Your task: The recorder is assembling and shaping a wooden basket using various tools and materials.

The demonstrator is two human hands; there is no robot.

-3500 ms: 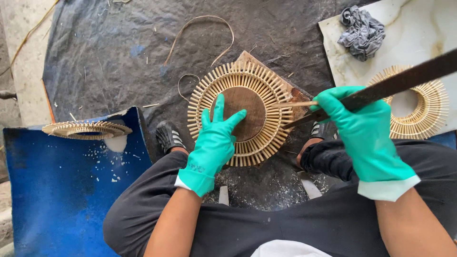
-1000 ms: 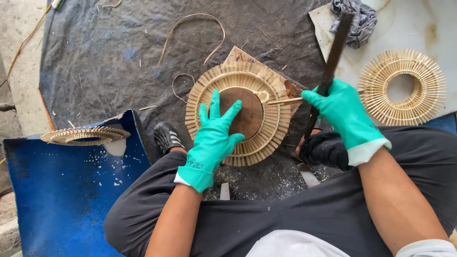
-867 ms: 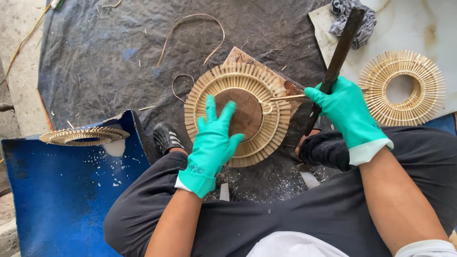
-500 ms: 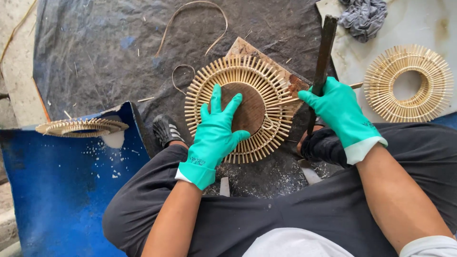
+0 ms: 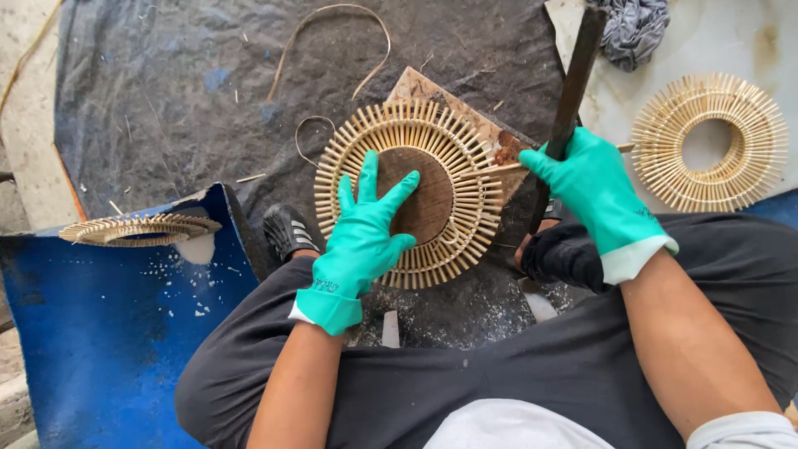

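Currently the left hand [image 5: 359, 241], in a green glove, is lying flat with fingers spread on the round stick-work frame [image 5: 411, 191], pinning it against the wooden board [image 5: 465, 116] on the dark tarp [image 5: 166, 91] between the knees. Judgement: to do this well, that palm should be pressing down evenly so the frame is not rotating or lifting, with fingers kept clear of the right rim. The right hand [image 5: 594, 187], also gloved, is wrapping closed around a long dark blade [image 5: 573, 83], angled up and away, near 1 loose stick [image 5: 499, 169] at the frame's right edge. Both forearms are reaching forward over the lap. 2 further frames are lying apart: 1 right [image 5: 711, 141], 1 left [image 5: 137, 229].
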